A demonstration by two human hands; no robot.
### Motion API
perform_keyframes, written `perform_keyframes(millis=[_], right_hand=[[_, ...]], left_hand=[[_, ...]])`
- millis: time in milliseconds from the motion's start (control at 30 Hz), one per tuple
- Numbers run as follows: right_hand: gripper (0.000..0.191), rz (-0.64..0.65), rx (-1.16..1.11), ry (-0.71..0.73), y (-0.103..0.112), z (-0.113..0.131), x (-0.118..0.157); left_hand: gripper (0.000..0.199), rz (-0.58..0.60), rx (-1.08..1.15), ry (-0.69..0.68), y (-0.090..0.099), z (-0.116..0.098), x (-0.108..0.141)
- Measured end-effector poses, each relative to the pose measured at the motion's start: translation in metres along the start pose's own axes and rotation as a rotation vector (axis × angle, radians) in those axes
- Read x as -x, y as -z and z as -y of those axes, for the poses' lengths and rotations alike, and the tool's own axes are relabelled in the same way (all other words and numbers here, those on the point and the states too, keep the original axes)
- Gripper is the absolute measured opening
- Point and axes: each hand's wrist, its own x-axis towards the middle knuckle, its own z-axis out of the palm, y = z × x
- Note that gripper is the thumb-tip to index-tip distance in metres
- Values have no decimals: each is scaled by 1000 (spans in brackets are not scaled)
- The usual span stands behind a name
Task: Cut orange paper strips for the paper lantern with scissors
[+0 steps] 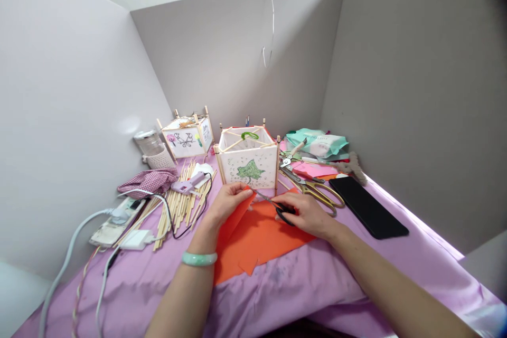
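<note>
My left hand (pixel 230 202) pinches the raised edge of an orange sheet (pixel 253 243), which looks like felt or paper. In my right hand (pixel 307 214) is a pair of black-handled scissors (pixel 284 211), its blades pointing left at the lifted orange edge beside my left fingertips. The rest of the sheet lies flat on the purple cloth below both hands, with a jagged notch in its near edge. Just beyond my hands stands a white lantern-like box (pixel 250 166) framed in wooden sticks, a green leaf drawn on its front.
Left are a lilac glue gun (pixel 189 184) on loose wooden sticks (pixel 180 211), a power strip (pixel 114 222) with cables, and a jar (pixel 150 142). A second stick-framed box (pixel 188 137) stands behind. Right are gold-handled scissors (pixel 322 195), a black phone (pixel 368 207) and a wipes pack (pixel 317 142). Grey panels enclose the table.
</note>
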Motion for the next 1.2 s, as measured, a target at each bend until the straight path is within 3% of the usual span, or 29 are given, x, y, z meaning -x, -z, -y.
perform_keyframes(millis=[1200], right_hand=[[36, -10, 36, -21, -1, -4, -1]], left_hand=[[27, -32, 36, 13, 1, -1, 0]])
